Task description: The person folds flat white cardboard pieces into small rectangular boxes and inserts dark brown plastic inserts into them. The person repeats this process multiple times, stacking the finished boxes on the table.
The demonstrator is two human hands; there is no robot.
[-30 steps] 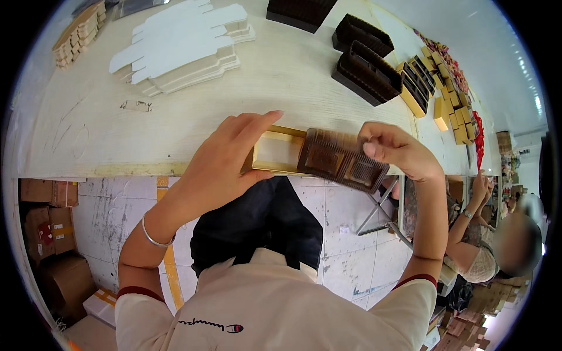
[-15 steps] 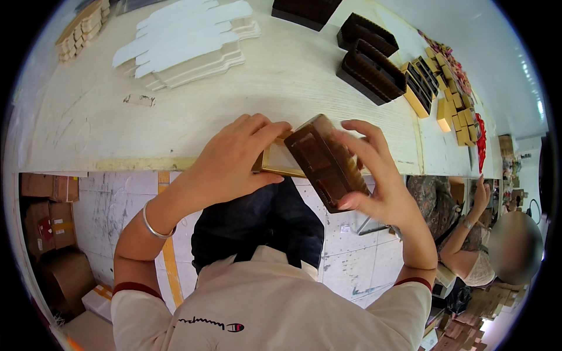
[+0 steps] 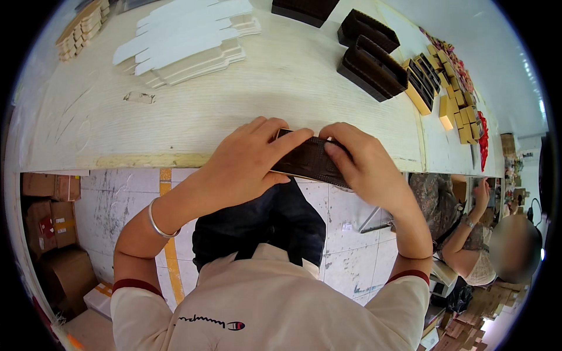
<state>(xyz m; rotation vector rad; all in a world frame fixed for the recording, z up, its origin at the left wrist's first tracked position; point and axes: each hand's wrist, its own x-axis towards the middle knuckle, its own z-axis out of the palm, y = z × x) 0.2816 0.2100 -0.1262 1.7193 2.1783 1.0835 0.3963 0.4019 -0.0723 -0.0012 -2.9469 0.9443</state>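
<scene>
A dark brown plastic tray point(image 3: 307, 157) lies level at the table's front edge, set into or onto a shallow gold box point(image 3: 301, 176) whose thin rim shows along its near side. My left hand point(image 3: 249, 159) grips the box's left end, the index finger stretched across the tray's top. At the other end my right hand point(image 3: 372, 167) is closed on the tray, its thumb on top and the fingers curled over the far side. How deep the tray sits in the box is hidden by my hands.
Stacked brown trays point(image 3: 374, 73) stand at the back right, beside gold boxes with dark inserts point(image 3: 418, 93) and small gold boxes point(image 3: 465, 120). Flat white cartons point(image 3: 187, 44) are piled at the back left. A co-worker point(image 3: 468, 251) sits on the right.
The brown tray, tilted above the gold box in my right hand before, is now level and down at the box. My right hand has moved left, closer to my left hand.
</scene>
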